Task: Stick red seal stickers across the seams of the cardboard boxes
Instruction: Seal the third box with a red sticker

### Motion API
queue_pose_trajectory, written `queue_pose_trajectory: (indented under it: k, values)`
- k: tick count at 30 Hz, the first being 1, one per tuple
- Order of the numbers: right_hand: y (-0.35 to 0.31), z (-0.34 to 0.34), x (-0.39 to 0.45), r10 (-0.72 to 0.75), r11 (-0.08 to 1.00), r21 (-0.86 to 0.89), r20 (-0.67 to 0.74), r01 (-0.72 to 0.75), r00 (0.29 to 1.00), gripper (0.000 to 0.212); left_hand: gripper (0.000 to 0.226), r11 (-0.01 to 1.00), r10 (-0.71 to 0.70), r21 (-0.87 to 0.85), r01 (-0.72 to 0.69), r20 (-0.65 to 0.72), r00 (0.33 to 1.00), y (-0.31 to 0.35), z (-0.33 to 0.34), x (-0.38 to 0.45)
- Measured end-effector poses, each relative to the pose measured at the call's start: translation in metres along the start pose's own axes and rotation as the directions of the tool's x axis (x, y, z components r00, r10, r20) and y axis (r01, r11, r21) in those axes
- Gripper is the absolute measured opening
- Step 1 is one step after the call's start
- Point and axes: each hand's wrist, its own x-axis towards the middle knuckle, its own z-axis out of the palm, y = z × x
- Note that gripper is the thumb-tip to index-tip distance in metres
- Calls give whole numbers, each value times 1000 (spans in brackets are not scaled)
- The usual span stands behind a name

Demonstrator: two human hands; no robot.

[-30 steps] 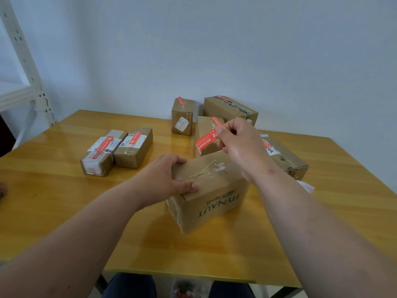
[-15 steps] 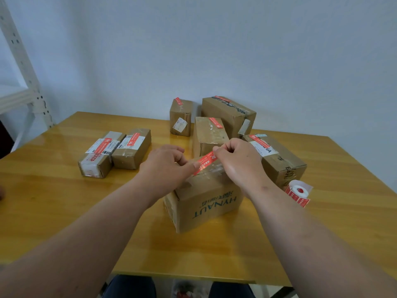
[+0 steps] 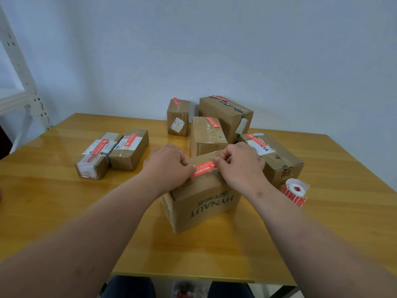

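Note:
A cardboard box printed HYNAUT (image 3: pixel 206 203) stands at the middle of the table, nearest to me. A red seal sticker (image 3: pixel 204 168) lies across its taped top. My left hand (image 3: pixel 168 166) pinches the sticker's left end with curled fingers. My right hand (image 3: pixel 240 164) pinches its right end, thumb and forefinger on the strip. Both hands sit on the box's top and hide much of the seam.
A roll of red stickers (image 3: pixel 295 190) lies right of the box. Several sealed boxes stand behind it (image 3: pixel 207 136), and two long ones lie at the left (image 3: pixel 129 149). The wooden table (image 3: pixel 53 201) ends near my knees. A white shelf frame (image 3: pixel 25 82) stands at far left.
My right hand brought the sticker down from above the box. My left hand left the box's edge and took the sticker's left end. The strip now lies on the top.

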Motion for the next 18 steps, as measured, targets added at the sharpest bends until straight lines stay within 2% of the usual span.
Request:
queue_pose_trajectory:
  k: [10, 18]
  values:
    - [10, 5, 2, -35, 999, 12, 11, 35, 999, 29, 25, 985, 83, 151, -85, 15, 996, 7, -1, 4]
    - [11, 5, 3, -54, 999, -3, 22, 54, 998, 29, 20, 985, 87, 148, -84, -9, 996, 11, 0, 1]
